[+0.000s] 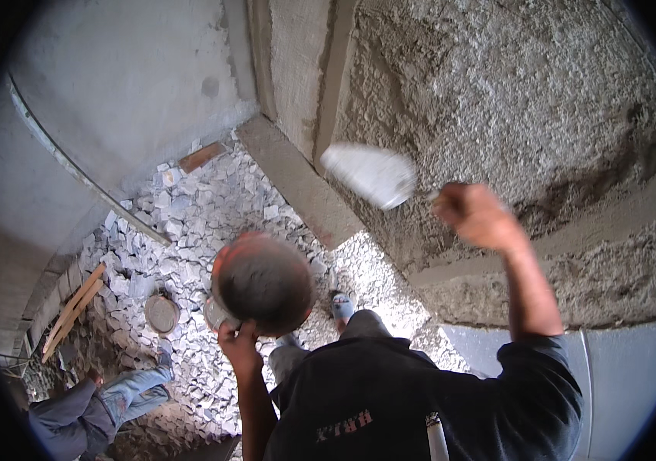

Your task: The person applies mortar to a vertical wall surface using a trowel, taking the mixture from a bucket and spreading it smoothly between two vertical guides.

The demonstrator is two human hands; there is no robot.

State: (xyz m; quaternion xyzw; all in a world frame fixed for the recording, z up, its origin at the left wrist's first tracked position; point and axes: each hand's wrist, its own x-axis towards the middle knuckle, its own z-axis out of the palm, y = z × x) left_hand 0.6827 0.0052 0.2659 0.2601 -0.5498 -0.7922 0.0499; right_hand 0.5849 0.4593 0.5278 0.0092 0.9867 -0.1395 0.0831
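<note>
Near the rough grey wall (512,84): trowel (368,175), pale and motion-blurred, blade directed left; contact with the wall cannot be told. Right hand (480,219): fingers closed round the trowel's handle. Lower and to the left: round bucket (228,252), orange at its edge, dark grey mortar (266,286) inside. Left hand (242,349): fingers gripping the bucket's near rim. Below: broken stones (205,200) over the ground, with a round container (161,314) and wooden strips (74,311). Lower left: another person (105,407), blue trousers.
</note>
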